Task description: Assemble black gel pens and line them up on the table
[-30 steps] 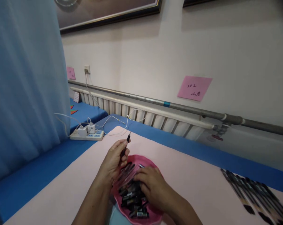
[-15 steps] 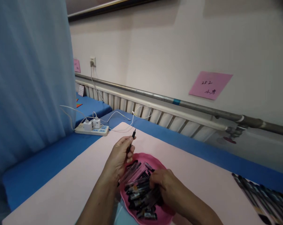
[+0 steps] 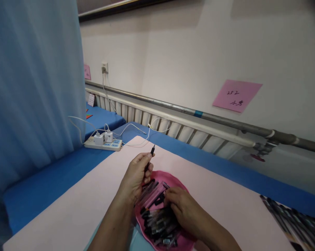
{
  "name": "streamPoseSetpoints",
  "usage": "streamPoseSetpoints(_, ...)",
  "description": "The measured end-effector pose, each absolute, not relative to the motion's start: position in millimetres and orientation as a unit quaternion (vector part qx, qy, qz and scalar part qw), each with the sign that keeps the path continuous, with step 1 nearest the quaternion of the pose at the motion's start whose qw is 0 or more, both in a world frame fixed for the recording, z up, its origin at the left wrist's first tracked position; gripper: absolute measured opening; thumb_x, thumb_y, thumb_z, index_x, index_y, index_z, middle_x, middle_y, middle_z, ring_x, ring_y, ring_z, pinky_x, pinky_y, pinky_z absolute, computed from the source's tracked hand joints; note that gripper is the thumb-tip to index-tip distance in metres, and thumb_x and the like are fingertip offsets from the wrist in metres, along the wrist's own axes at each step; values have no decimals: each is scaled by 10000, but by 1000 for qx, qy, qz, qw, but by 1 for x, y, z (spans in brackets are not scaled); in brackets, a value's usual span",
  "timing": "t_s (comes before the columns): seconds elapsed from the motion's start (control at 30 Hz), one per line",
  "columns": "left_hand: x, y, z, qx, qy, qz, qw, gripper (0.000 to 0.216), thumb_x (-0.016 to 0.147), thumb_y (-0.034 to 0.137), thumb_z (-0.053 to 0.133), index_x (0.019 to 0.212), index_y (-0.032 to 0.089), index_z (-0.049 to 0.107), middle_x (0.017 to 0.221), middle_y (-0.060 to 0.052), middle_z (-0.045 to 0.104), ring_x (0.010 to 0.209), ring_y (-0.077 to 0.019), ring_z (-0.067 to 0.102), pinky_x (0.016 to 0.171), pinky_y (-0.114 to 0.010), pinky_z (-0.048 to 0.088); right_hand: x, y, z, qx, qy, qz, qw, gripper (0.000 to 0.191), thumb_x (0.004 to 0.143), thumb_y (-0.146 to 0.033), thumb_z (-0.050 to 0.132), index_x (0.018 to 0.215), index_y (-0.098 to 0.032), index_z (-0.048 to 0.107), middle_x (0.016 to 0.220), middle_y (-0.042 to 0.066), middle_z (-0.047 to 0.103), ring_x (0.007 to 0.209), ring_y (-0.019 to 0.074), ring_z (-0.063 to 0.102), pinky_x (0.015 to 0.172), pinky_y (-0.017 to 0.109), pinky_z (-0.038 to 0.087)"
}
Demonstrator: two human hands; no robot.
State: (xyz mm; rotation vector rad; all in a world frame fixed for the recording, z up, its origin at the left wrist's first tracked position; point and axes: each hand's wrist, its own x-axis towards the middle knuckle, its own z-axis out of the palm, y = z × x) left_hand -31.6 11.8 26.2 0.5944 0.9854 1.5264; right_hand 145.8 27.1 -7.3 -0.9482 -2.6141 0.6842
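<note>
A pink tray (image 3: 178, 241) sits on the pale pink table sheet (image 3: 225, 202), filled with several black and clear pen parts (image 3: 157, 223). My left hand (image 3: 138, 176) is closed around a thin black pen piece (image 3: 149, 160) whose tip points up and away, just left of the tray's far rim. My right hand (image 3: 182, 207) lies over the pile in the tray with fingers curled among the parts; whether it grips one is hidden.
A row of finished black pens (image 3: 295, 223) lies at the right edge of the sheet. A white power strip (image 3: 103, 143) with chargers and cables rests on the blue cover at left. A blue curtain (image 3: 32, 87) hangs left; a radiator (image 3: 178, 130) runs along the wall.
My right hand has shifted about within the tray's pile. My left hand keeps holding the pen piece. The view has moved slightly down and left.
</note>
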Motion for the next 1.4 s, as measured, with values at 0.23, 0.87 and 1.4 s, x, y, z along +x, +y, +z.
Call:
streamPoseSetpoints(0.23,-31,12,27,247,425,652,577,271,723,368,621,894,161,585,509,63,473,371,-24,321,335,-133,182,149,32,-2,-361,-905,185,124,242,656,-53,412,514,-211,529,614,17,569,567,173,507,546,297,358)
streamPoseSetpoints(0.87,-18,17,20,168,377,655,633,94,791,143,568,882,121,569,692,-47,647,545,-84,570,498,-176,431,131,33,-17,-449,-877,122,119,272,670,-43,447,762,-230,622,804,41,704,722,201,648,565,250,382)
streamPoseSetpoints(1.4,-14,13,29,171,374,687,599,164,818,210,585,958,185,503,773,-75,688,683,-153,665,614,-277,542,122,19,10,-397,-641,498,428,130,786,-335,575,761,-208,583,685,-34,565,612,128,484,568,221,394)
